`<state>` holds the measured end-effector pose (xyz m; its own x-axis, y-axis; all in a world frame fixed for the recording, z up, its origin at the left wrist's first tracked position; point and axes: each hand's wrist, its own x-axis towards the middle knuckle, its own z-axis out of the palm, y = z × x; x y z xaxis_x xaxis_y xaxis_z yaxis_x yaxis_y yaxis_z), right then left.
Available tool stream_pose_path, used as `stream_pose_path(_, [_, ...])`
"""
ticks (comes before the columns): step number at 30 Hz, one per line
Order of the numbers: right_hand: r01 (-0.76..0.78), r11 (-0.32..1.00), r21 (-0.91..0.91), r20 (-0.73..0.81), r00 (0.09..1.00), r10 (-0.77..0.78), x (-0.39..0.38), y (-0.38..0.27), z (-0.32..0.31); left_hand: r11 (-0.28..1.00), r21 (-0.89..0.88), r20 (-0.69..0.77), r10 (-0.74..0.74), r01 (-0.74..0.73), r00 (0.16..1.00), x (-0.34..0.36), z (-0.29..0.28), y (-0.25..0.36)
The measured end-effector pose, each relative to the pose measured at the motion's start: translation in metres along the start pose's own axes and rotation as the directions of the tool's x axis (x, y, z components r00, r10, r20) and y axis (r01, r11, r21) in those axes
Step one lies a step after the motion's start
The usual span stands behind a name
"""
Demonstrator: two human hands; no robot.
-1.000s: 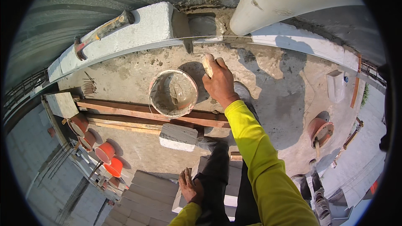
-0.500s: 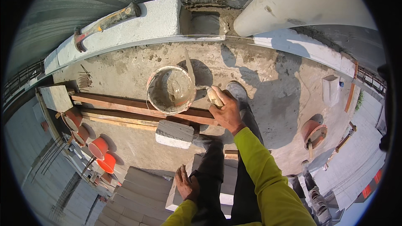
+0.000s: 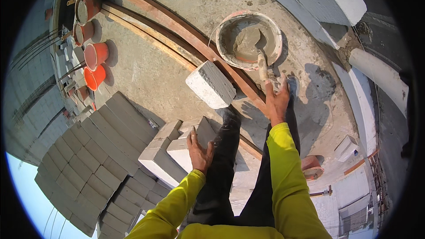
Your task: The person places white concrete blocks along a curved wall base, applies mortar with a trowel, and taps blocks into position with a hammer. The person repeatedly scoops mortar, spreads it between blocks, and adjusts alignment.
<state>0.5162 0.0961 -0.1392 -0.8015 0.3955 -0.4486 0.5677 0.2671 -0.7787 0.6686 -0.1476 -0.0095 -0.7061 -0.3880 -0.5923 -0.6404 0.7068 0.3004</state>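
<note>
While propped with handle (image 3: 263, 68) over rim (image 3: 248, 13), likely keeping grip clean: trowel (image 3: 250, 40) in mortar bucket (image 3: 241, 66), upper right of centre | right hand (image 3: 277, 102) loosely spread at handle end, nothing gripped, touch unclear | left hand (image 3: 200, 154) half-uncurled, empty, near pale block (image 3: 178, 148)

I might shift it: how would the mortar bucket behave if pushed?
The bucket is probably heavy, since wet-looking mortar lies inside. It might drag on the rough floor. The trowel, its handle over the rim, could shift.
</note>
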Motion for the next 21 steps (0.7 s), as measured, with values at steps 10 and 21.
stream_pose_path(10, [0.168,0.943,-0.286,0.764,0.635,0.118,-0.032,0.038,0.124,0.240,-0.814,0.423,-0.379,0.529,0.823,0.224,0.107,-0.076])
stream_pose_path(21, [-0.832,0.537,0.143,0.835,0.392,0.386,-0.073,-0.014,0.012,0.133,-0.878,0.463,-0.013,0.460,0.886,0.104,0.024,-0.008])
